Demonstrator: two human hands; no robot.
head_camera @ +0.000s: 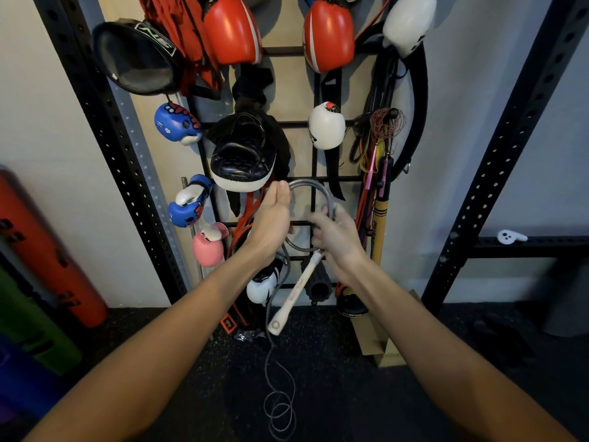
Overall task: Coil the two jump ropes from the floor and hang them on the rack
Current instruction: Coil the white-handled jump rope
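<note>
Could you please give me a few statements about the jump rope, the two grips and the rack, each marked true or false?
1. The right-hand grip holds the coil of the grey jump rope. True.
2. Part of that rope lies in loose loops on the floor. True.
3. The rope's white handle lies flat on the floor. False: it hangs below the coil, in front of the rack.
4. The left-hand grip is clenched into a fist. False: its fingers are straight, beside the top of the coil.
5. The pink boxing glove hangs at the rack's top. False: it hangs low on the left side.
</note>
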